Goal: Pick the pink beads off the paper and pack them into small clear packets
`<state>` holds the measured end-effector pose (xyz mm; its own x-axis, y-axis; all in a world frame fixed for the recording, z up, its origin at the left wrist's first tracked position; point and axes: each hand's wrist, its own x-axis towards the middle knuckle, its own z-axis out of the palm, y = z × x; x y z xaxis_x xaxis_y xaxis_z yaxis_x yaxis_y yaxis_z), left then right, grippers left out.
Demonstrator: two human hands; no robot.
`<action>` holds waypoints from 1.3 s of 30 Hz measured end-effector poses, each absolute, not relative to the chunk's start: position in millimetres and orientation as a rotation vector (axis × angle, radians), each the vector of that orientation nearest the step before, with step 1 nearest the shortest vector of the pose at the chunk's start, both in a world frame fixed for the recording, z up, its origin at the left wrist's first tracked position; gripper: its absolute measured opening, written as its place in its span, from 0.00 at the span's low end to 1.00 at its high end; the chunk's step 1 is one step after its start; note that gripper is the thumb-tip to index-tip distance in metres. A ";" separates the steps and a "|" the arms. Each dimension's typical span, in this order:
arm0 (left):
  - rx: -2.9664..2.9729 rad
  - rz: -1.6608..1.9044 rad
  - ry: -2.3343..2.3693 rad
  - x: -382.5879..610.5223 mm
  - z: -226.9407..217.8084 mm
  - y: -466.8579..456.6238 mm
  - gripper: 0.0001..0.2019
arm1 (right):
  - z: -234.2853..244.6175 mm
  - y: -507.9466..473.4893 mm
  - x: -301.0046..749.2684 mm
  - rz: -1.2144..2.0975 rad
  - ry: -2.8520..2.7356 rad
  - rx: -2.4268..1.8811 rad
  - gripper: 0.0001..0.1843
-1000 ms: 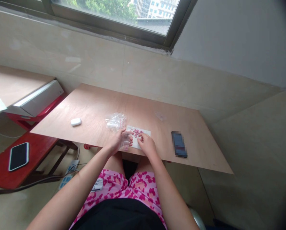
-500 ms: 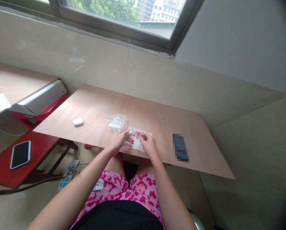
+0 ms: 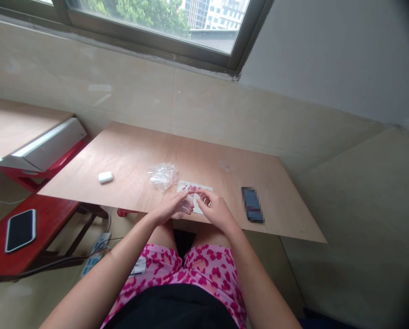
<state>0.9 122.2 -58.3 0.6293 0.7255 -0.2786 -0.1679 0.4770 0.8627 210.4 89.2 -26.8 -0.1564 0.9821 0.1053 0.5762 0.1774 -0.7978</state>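
1. In the head view, the left hand (image 3: 174, 206) and the right hand (image 3: 218, 210) are brought close together at the near edge of the wooden table (image 3: 139, 151), with their fingertips meeting or nearly meeting.
2. By the left hand, a small clear bag (image 3: 181, 214) is held between the thumb and the fingers; the fingers are stretched out toward the right hand.
3. In the right hand, the fingers are bent and the thumb is kept near them; whether a piece is pinched there cannot be told.
4. The small pink pieces (image 3: 192, 188) are scattered on a white sheet (image 3: 198, 209), just beyond the fingertips; the sheet is partly covered by the hands.
5. Just beyond the left hand, a crumpled heap of clear plastic bags (image 3: 163, 176) is seen on the table.
6. Farther to the left, a white rounded case (image 3: 105, 177) is placed.
7. On the right side, a dark, blurred phone-like object (image 3: 252, 204) is laid, and beyond it, a thin clear packet (image 3: 226, 166).
8. Below, at the left, a phone with a pale rim (image 3: 21, 230) is rested on a red bench (image 3: 58, 211).
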 end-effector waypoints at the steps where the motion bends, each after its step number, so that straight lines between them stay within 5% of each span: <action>1: 0.918 0.577 0.708 2.2 -56.8 119.6 0.34 | -29.6 85.2 213.8 0.816 -1.859 -1.463 0.17; 5: 1.056 0.534 0.703 9.7 -58.4 108.5 0.37 | -39.2 65.8 224.7 0.860 -1.906 -1.462 0.09; 10: 1.380 0.518 0.766 18.7 -65.6 98.7 0.28 | -46.3 46.1 233.6 0.967 -1.873 -1.436 0.07; 22: 2.094 0.458 0.888 18.8 -88.6 90.0 0.08 | -46.4 37.6 233.1 0.617 -2.308 -1.681 0.05; 39: 2.312 0.455 0.908 27.2 -83.9 85.3 0.06 | -55.6 38.9 226.7 0.660 -2.325 -1.572 0.11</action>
<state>27.2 85.3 -83.9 0.7062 0.7020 0.0914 0.4938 -0.5810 0.6470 226.7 38.9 -55.6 -0.3821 0.9233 -0.0395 0.8065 0.3123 -0.5020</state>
